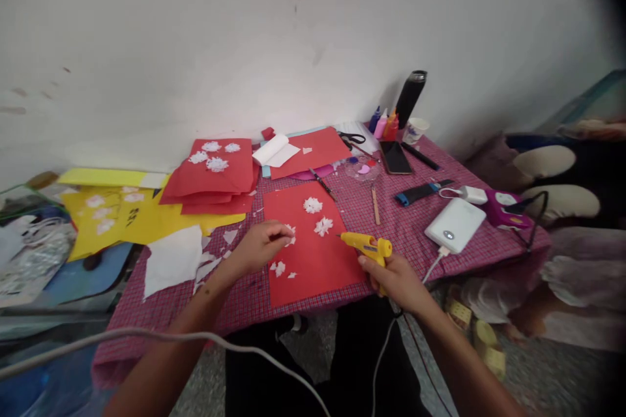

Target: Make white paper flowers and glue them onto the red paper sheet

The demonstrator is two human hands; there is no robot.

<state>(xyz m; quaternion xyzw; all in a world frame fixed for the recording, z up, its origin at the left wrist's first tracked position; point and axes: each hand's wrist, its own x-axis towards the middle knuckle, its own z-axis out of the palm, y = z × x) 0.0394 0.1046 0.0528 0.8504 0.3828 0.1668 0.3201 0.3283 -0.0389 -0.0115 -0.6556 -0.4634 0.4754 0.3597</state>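
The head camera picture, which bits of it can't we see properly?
In the head view:
Yellow glue gun: lower part mostly covered by the right hand.
White flower by the left hand: partly covered by that hand; any grip is too small to tell.
Black writing on yellow paper: too small and blurred.
Long pale cable: cut off by the left and bottom edges.

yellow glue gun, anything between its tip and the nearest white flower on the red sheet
Nothing visible: only bare red sheet shows between the tip of the yellow glue gun, in the right hand, and the white flower. The left hand is beyond the flower, outside the gap.
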